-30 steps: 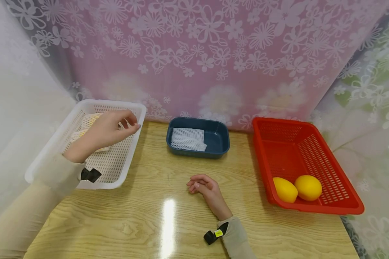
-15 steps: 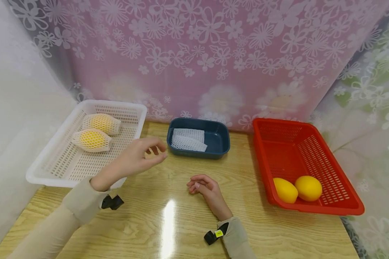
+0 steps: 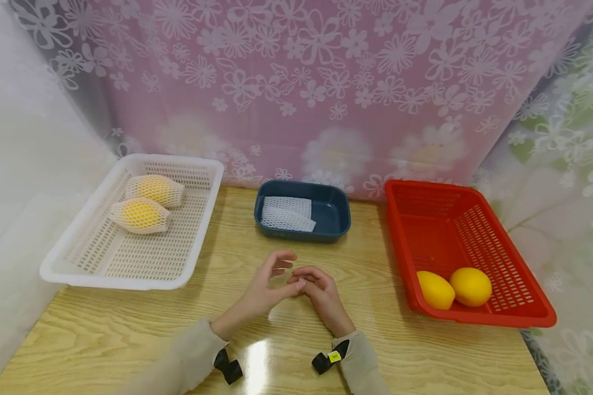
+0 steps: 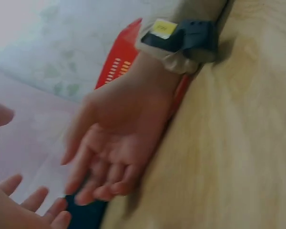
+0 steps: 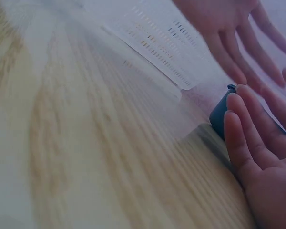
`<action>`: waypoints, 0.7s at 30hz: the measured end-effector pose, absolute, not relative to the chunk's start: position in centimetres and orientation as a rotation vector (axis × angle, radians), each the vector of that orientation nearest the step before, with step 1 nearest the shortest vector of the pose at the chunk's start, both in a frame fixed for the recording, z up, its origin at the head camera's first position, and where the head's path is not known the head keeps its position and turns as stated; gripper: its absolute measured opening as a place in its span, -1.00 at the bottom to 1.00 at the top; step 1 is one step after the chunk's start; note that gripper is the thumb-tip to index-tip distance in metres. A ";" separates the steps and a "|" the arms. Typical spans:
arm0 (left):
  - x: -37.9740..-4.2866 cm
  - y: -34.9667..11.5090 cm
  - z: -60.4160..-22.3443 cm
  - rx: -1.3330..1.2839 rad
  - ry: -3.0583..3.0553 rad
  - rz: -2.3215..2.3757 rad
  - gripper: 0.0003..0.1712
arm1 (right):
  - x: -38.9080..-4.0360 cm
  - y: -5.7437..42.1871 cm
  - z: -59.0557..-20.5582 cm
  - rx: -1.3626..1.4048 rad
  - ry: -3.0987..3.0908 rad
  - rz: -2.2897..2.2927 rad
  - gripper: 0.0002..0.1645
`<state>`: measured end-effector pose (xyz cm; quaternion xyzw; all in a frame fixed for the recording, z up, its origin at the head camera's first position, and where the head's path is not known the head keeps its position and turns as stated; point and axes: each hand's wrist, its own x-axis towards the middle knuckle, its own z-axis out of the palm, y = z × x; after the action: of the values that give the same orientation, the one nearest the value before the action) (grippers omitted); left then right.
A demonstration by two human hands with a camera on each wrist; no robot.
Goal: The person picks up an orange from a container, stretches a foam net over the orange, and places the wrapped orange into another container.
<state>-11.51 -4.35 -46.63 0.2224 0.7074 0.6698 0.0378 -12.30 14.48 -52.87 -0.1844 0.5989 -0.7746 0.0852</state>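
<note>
While the left hand (image 3: 262, 293) and right hand (image 3: 324, 300) have loosely bent fingers with nothing in them, the white nets (image 3: 287, 214) lie past the left fingertips, in the blue tub (image 3: 333, 213), long side running sideways; the left hand looks nearer.

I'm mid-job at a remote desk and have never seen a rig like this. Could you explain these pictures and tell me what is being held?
There is no machine: you see a person's bare left hand and right hand, close together and holding nothing; whether they touch is hard to tell. The widest picture comes from a head camera looking forward and down; the two others come from black wrist cameras, one per hand. On the wooden table, at the left, a white basket holds two netted yellow fruits; in the middle, a blue tray holds white netting; at the right, a red basket holds two bare yellow fruits.
</note>
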 end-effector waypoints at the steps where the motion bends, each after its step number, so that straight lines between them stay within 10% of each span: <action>1: -11.5 -3.9 -47.2 0.656 2.138 2.116 -0.38 | -12.3 14.5 -52.8 -0.549 1.797 -2.319 -0.61; 21: -11.6 -3.2 -50.4 0.775 2.174 2.004 -0.45 | -11.6 15.3 -52.2 -0.516 2.116 -2.154 -0.73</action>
<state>-11.59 -3.23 -50.39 0.2535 0.7105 0.6551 0.0425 -11.65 15.32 -52.18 -0.1684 0.6902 -0.7027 0.0393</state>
